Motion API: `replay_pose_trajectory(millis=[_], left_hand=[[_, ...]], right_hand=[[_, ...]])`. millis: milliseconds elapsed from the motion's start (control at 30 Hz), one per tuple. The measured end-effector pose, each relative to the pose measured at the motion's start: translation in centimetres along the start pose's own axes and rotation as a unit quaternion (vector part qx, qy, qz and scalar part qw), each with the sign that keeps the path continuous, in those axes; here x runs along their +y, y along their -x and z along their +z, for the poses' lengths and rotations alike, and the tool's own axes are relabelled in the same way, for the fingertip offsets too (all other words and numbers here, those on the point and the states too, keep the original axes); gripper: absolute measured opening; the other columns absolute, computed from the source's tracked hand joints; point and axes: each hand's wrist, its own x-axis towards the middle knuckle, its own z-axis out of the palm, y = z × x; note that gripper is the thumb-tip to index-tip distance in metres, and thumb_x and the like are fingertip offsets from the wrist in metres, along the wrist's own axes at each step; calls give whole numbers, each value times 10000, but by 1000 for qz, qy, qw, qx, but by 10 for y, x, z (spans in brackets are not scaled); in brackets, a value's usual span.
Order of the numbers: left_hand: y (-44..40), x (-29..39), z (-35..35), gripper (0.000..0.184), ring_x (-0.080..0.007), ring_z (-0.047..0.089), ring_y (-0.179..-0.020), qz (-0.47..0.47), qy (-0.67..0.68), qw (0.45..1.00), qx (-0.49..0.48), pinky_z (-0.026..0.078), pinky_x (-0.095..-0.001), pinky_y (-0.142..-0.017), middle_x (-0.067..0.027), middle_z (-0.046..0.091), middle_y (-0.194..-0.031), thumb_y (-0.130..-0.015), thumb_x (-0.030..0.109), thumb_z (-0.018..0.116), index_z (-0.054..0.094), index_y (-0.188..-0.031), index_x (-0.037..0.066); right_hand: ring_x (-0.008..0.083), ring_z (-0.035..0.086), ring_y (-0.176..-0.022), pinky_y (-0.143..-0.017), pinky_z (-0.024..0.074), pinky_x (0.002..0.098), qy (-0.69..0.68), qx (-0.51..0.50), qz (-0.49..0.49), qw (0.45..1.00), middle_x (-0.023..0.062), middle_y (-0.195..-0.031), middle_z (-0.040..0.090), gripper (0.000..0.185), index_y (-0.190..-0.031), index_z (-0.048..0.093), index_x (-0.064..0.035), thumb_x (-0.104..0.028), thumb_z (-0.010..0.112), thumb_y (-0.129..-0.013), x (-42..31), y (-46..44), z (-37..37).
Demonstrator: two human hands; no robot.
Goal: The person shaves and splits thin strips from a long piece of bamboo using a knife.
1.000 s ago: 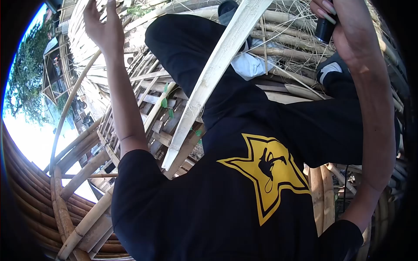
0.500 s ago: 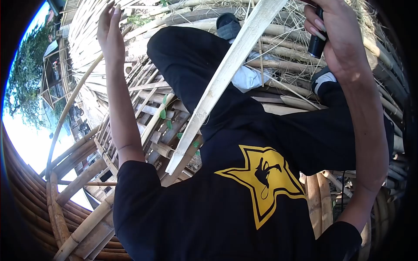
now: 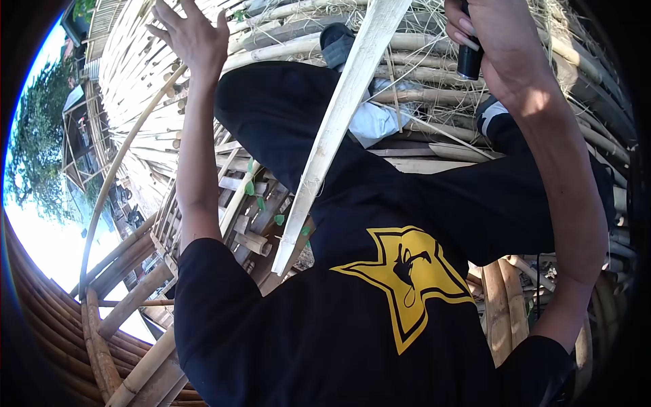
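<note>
My left hand [image 3: 193, 39] is raised at the upper left, its fingers spread and nothing in it. My right hand [image 3: 505, 47], at the upper right, has its fingers wrapped around a black cylindrical handle [image 3: 469, 62]. Whatever the handle belongs to is cut off by the top edge. A long, pale split bamboo strip [image 3: 336, 122] slants across my lap between the hands, tapering toward my waist. Its upper end runs out of view, so I cannot tell whether the right hand touches it.
Bamboo poles [image 3: 441, 98] with loose shavings lie beneath my feet. A white cloth or bag [image 3: 373, 123] sits near one shoe [image 3: 337, 46]. Slatted bamboo pieces [image 3: 247, 224] stand beside my left leg. A thin curved cane [image 3: 112, 169] rises at the left.
My left hand has turned and spread its fingers, showing lower in view. The right hand, handle and upper part of the strip have shifted left in view.
</note>
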Motion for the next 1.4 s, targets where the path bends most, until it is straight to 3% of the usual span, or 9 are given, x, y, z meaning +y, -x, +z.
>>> replay_pose_trajectory(millis=[67, 300, 367, 500, 567, 767, 967, 1167, 1400], left_hand=[[-25, -20, -8, 533, -298, 515, -1146, -148, 192, 968, -69, 316, -476, -1019, -234, 468, -1272, -861, 383, 567, 497, -1221, -4], [64, 112, 10, 457, -267, 648, -926, -248, 635, 203, -702, 561, -342, -713, -144, 616, -1068, -973, 375, 410, 506, -1198, -11], [115, 129, 65, 459, -260, 650, -915, -175, 551, 227, -784, 554, -351, -696, -142, 624, -1044, -967, 378, 429, 512, -1201, -8], [102, 108, 144, 509, -389, 470, -1171, 18, 242, 919, -310, 330, -519, -1013, -303, 468, -1231, -846, 378, 554, 512, -1193, 7], [48, 95, 118, 455, -373, 485, -1150, -5, 215, 976, -33, 332, -515, -997, -243, 497, -1235, -813, 321, 595, 557, -1144, 10], [78, 137, 105, 629, -316, 666, -864, -238, 614, 269, -702, 533, -397, -746, -179, 653, -990, -863, 543, 543, 517, -1187, 4], [104, 154, 135, 493, -330, 576, -1063, 66, 504, 764, -397, 430, -435, -906, -162, 596, -1166, -899, 483, 478, 599, -1147, 74], [28, 147, -13, 682, -247, 656, -807, -174, 804, 170, -543, 543, -378, -725, -165, 613, -991, -954, 568, 239, 439, -1236, -20], [65, 175, -26, 283, -76, 397, -341, -247, 817, 132, -505, 332, -197, -308, -35, 501, -629, -1003, 257, 371, 506, -1040, 11]], right_hand=[[29, 290, -415, -368, 271, 175, -16, 13, 1, 1000, -26, -614, 409, 140, -912, 527, -5, -138, 498, -945, -5, 0, -3], [20, 310, -410, -346, 251, 176, -31, 24, 21, 999, 3, -682, 477, 152, -894, 518, -13, -156, 519, -947, 1, -3, 3], [20, 310, -408, -346, 249, 176, -26, 29, 8, 999, 12, -689, 496, 162, -878, 518, -22, -168, 525, -947, 7, -5, 2], [24, 299, -396, -344, 247, 181, -37, 17, 13, 999, 0, -634, 476, 158, -862, 514, -29, -163, 530, -945, 10, -9, -3], [25, 295, -391, -342, 246, 183, -33, 13, 13, 999, -5, -616, 468, 158, -860, 512, -31, -163, 532, -943, 10, -9, -5], [37, 304, -388, -346, 242, 203, -23, 53, 27, 998, -11, -577, 449, 149, -907, 520, -5, -148, 556, -930, 10, -4, -1], [48, 349, -395, -345, 268, 216, -18, 69, 69, 995, 1, -587, 471, 136, -918, 539, -4, -137, 570, -921, 25, -12, -12], [27, 343, -424, -395, 266, 213, -8, 119, 95, 988, 15, -649, 563, 259, -879, 577, -21, -275, 625, -889, 85, -34, -33], [90, 477, -496, -456, 374, 268, 222, 54, 150, 962, 67, -734, 629, 344, -887, 580, -11, -353, 556, -913, 109, -29, -54]])
